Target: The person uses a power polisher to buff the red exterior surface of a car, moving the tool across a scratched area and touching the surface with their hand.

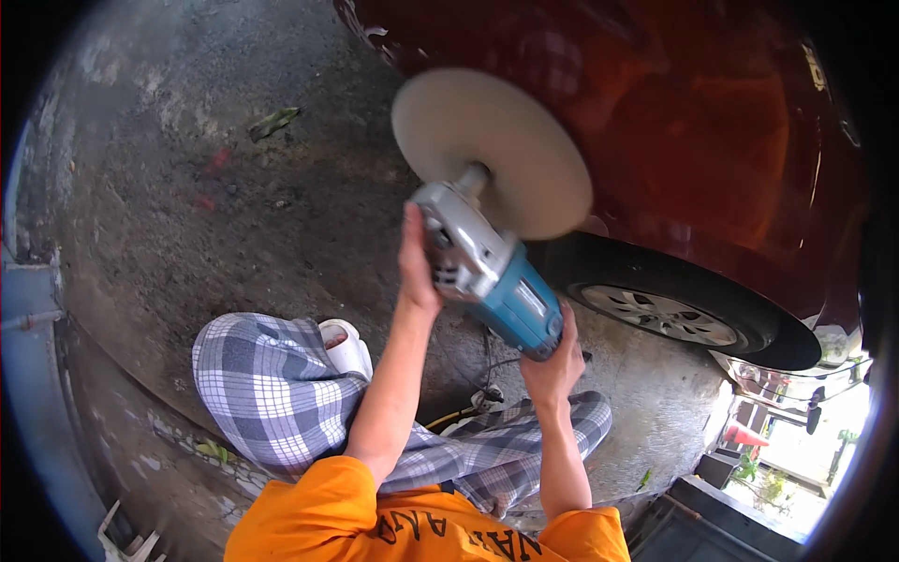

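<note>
I hold a blue and silver power polisher (521, 298) with both hands in front of the dark red car (698, 140). Wrapped along the silver gear head is my left hand (418, 267), its fingers partly hidden behind the tool. My right hand (554, 363) grips the blue rear end of the body. A large round pale polishing pad (534, 150), smeared as if spinning, faces the bodywork beside the wheel arch. Whether the pad touches the paint, I cannot tell. Orange reflections show on the panel to its right.
The car's wheel (655, 311) is right of the polisher. A cable (487, 361) runs below the tool near my crossed legs in checked trousers (272, 384). Dead leaves (273, 124) lie on the stained concrete floor (187, 215). A blue metal panel (37, 375) stands at left.
</note>
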Demonstrator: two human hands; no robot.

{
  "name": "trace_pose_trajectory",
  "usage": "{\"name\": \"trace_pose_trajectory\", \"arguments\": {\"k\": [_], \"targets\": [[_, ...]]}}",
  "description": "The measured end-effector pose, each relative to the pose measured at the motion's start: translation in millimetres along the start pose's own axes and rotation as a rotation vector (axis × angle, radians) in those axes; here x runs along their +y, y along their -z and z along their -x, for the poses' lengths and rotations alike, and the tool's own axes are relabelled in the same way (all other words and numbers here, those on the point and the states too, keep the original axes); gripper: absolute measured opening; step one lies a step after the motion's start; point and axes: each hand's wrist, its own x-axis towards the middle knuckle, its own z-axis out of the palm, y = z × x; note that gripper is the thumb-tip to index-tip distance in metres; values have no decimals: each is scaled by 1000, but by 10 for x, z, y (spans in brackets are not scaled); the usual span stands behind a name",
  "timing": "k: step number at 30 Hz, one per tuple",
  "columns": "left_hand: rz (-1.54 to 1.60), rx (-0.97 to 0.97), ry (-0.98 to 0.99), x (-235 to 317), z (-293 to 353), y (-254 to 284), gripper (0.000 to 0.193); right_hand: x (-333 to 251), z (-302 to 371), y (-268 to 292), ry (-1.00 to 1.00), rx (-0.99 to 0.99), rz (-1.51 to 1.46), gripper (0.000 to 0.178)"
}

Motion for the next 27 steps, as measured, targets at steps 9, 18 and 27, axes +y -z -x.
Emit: {"name": "trace_pose_trajectory", "arguments": {"k": [9, 18, 27], "targets": [[-95, -58, -226, 1203, -730, 161, 76, -979, -760, -666, 147, -24, -16, 89], [43, 22, -54, 12, -524, 425, 73, -169, -455, -246, 102, -97, 130, 80], [192, 0, 232, -1213, 339, 247, 71, 612, 233, 667, -72, -188, 249, 84]]}}
